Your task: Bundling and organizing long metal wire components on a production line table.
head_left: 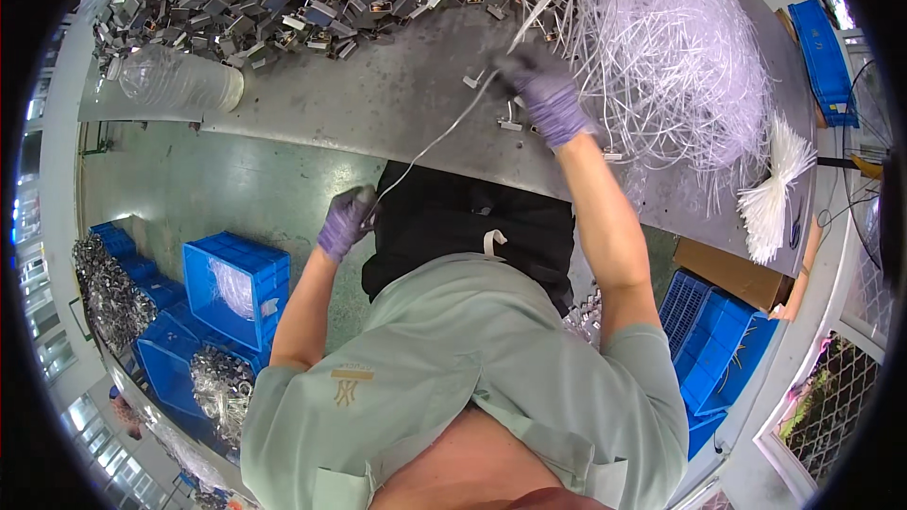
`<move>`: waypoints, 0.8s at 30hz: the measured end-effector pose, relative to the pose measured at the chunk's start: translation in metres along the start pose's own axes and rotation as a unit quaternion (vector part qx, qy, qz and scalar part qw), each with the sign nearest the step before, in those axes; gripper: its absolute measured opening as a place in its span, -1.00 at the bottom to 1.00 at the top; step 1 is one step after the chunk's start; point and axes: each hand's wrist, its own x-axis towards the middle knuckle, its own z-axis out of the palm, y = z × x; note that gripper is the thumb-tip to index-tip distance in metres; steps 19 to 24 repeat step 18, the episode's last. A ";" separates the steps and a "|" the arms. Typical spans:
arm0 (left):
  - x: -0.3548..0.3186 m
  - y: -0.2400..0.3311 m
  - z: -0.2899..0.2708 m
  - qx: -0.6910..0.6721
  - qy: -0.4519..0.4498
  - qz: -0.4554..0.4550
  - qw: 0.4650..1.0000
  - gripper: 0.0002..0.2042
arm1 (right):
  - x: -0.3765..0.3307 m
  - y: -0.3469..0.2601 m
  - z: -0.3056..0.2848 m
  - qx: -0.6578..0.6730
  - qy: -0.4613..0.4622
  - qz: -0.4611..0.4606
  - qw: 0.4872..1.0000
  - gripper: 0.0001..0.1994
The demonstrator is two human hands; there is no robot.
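A thin whitish cord [444, 136] stretches between my two gloved hands. Low on the left, past the table's front edge, my left hand [350, 219] is closed round its near end. Over the table, my right hand [546, 99] has its fingers closed on the cord farther up; their tips are blurred. Beyond it, pale strands run toward a large tangled heap of clear, thin strands [671, 57]. A few small metal pieces [510, 115] lie on the tabletop beside my right hand.
Many grey metal housings [312, 5] are heaped along the table's [378, 99] far left. A clear plastic bottle [175, 78] lies nearby. A tied white bundle [779, 191] sits at right. Blue crates [236, 288] stand on the floor at left, others [709, 340] at right by a cardboard box [732, 274].
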 end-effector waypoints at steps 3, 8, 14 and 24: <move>0.025 0.007 0.017 -0.147 0.046 0.021 0.988 -0.48 | -0.025 0.001 0.039 -0.106 -0.111 0.017 0.988 -0.67; 0.048 0.076 0.055 -0.203 0.126 0.099 0.966 -0.45 | -0.044 0.043 0.079 -0.178 -0.148 -0.116 0.966 -0.65; 0.081 0.108 0.076 -0.154 0.042 0.070 0.985 -0.43 | -0.026 -0.001 0.043 -0.194 -0.046 -0.108 0.974 -0.64; 0.100 0.120 0.076 0.005 0.005 0.152 0.988 -0.29 | 0.004 0.015 -0.026 -0.301 0.048 -0.036 0.952 -0.54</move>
